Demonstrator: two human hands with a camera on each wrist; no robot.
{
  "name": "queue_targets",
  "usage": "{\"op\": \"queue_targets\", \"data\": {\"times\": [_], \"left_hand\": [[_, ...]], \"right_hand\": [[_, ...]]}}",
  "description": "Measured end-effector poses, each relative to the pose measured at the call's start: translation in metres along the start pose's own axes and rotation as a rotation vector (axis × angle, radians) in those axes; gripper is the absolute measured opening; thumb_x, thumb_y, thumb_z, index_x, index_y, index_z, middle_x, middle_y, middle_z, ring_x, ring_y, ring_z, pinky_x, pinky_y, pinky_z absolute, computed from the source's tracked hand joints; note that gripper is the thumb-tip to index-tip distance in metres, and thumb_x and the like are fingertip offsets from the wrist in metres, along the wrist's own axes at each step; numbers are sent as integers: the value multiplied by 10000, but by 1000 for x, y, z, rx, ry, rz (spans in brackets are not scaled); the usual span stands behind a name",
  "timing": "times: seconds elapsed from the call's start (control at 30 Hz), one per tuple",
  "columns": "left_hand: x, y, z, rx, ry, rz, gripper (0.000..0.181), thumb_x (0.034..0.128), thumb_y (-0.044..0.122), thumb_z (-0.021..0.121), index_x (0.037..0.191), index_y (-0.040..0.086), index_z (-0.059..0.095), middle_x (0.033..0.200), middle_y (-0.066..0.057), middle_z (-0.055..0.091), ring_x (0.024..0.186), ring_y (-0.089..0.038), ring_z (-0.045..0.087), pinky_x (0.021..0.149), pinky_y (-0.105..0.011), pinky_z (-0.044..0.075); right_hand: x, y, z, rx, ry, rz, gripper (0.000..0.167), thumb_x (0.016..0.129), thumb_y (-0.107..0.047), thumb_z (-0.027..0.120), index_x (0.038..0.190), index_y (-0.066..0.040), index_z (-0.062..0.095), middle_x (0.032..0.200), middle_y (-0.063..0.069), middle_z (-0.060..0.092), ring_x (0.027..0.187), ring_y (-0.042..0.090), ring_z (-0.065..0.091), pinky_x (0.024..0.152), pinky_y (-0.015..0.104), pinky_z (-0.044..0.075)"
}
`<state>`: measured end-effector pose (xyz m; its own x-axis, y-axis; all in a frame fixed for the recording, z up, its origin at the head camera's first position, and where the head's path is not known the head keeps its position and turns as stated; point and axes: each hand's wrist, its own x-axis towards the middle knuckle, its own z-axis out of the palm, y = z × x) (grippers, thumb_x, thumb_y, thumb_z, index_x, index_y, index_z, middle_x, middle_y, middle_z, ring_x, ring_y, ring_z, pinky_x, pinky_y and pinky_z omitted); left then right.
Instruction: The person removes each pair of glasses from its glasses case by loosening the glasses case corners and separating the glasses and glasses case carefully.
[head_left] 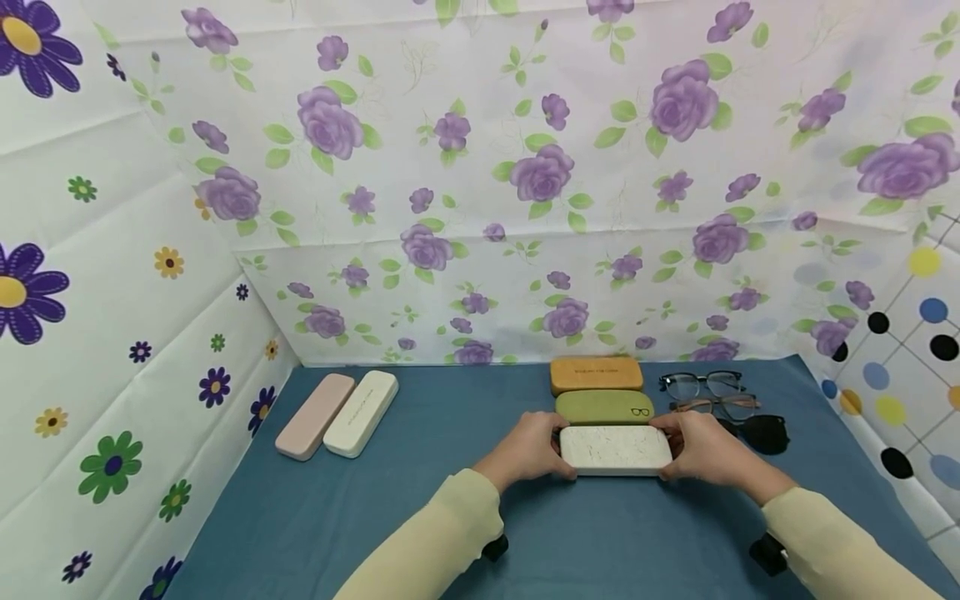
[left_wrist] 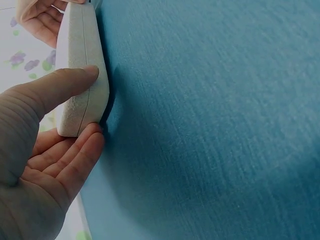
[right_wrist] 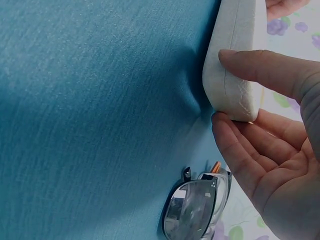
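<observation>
A white speckled glasses case (head_left: pixel 615 450) lies lengthwise across the blue cloth, in front of an olive-green glasses case (head_left: pixel 600 407). My left hand (head_left: pixel 529 450) grips its left end, the thumb on the long front side and the fingers at the end. At the right end, my right hand (head_left: pixel 703 450) holds it in the same way. Both wrist views show the seam along the side of the white case, which looks closed. Behind the green case stands a mustard-yellow glasses case (head_left: pixel 596 375).
Dark-framed glasses (head_left: pixel 701 384), brown-framed glasses (head_left: pixel 738 407) and black sunglasses (head_left: pixel 765 433) lie beyond my right hand, the sunglasses partly hidden. A pink case (head_left: pixel 315 417) and a cream case (head_left: pixel 362 414) lie side by side at the left. Flowered sheets (head_left: pixel 420 183) wall the back.
</observation>
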<state>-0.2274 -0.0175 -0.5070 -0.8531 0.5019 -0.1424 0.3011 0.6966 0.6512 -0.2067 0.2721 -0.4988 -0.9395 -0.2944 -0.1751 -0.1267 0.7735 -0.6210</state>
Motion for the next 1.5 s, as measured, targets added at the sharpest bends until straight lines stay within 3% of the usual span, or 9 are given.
{"op": "queue_targets", "data": {"times": [0.37, 0.67, 1.23, 1.33, 1.5], "left_hand": [[1, -3, 4, -40, -3, 13, 519, 636, 281, 870, 1095, 210, 639, 924, 75, 626, 686, 1, 580, 590, -198, 486], [1, -5, 3, -85, 0, 8, 533, 634, 275, 872, 1110, 221, 639, 935, 86, 621, 698, -2, 585, 597, -202, 491], [2, -5, 5, -65, 0, 2, 469, 629, 292, 874, 1034, 241, 641, 893, 89, 613, 688, -18, 578, 589, -208, 485], [0, -5, 3, -80, -8, -13, 533, 627, 299, 874, 1098, 217, 638, 945, 72, 622, 717, -21, 575, 610, -212, 488], [-4, -13, -9, -90, -19, -46, 719, 649, 409, 840, 1268, 156, 575, 1207, 7, 613, 832, -30, 601, 704, -233, 510]], "right_hand": [[2, 5, 4, -16, -15, 13, 790, 575, -212, 886, 1283, -83, 560, 980, 8, 661, 811, 99, 612, 651, 296, 521], [2, 7, 4, -20, 8, -10, 784, 590, -208, 879, 1292, -81, 552, 1011, 14, 660, 844, 107, 616, 658, 298, 525], [2, 11, 6, -14, 3, 4, 828, 609, -236, 872, 1335, -69, 510, 1085, 31, 640, 894, 129, 609, 677, 295, 516], [1, 9, 5, -7, -17, -4, 839, 617, -244, 867, 1343, -51, 494, 1094, 48, 635, 907, 145, 610, 675, 302, 516], [0, 3, -1, -27, -40, 7, 874, 628, -369, 852, 1354, -56, 478, 1150, 68, 629, 967, 186, 618, 710, 341, 523]]}}
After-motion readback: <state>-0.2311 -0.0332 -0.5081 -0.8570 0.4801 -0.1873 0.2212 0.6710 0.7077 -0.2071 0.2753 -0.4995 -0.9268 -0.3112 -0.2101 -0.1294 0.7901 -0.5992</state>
